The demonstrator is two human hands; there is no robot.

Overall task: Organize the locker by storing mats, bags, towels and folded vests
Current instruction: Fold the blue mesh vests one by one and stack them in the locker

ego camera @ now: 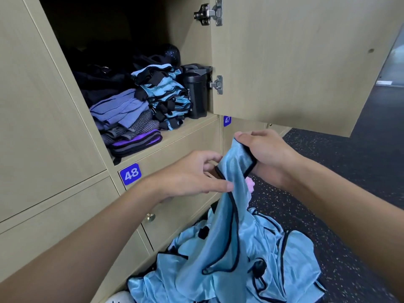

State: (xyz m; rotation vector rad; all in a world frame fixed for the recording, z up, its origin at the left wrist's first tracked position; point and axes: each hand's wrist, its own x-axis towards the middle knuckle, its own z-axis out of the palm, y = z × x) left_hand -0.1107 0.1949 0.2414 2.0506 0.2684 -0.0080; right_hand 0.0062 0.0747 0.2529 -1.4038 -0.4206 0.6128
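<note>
Right hand (269, 154) grips the top of a light blue mesh vest with black trim (231, 215), fingers curled round a bunched strap. Left hand (196, 173) pinches the same vest's black-edged side just below, thumb above and fingers beneath. The vest hangs from both hands in front of the lower locker doors, its lower end reaching a loose heap of matching light blue vests (273, 254) on the dark speckled floor (349, 193).

The open beige wooden locker compartment (170, 136) stands above the blue number plate marked 48 (129, 174). On its shelf:
- front left corner: a stack of folded purple and grey towels (126, 123);
- just beside it, mid-front: a stack of folded light blue vests (166, 95), touching the towels;
- right edge, against the side wall: an upright black plastic bottle (195, 95);
- rear: dark bags (98, 77), detail lost in shadow.

The beige locker door (295, 62) stands swung open to the right.
</note>
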